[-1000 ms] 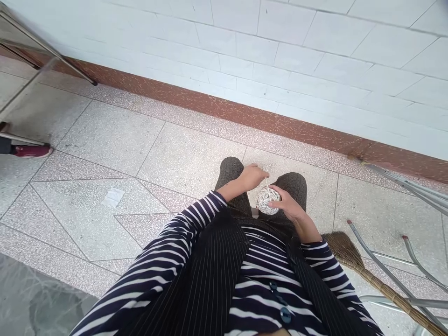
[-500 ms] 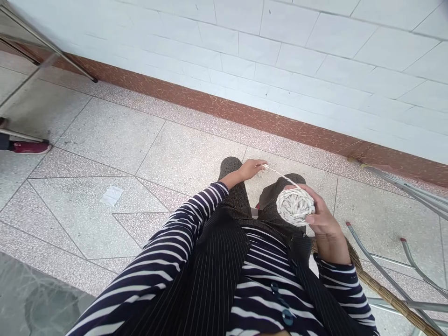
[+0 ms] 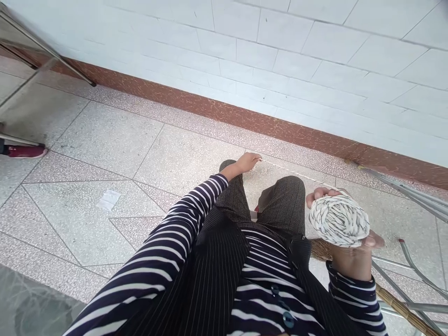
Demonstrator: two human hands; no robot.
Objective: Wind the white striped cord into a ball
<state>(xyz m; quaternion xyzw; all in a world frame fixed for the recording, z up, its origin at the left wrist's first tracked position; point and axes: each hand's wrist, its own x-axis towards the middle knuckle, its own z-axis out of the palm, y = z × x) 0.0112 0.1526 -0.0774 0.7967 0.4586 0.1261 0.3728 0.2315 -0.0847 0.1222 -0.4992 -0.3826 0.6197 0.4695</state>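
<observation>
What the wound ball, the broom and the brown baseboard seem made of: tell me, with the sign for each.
Wound ball: soft matt cord, perhaps cotton or another textile; dark-flecked white strands overlap.
Broom: probably dried plant stalks, dull; its tan handle looks like a bundle of thin stems.
Brown baseboard: stone or stone-look tile; pale veins show, finish unclear.

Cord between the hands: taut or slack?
Taut: the cord runs nearly straight from the left hand to the ball.
</observation>
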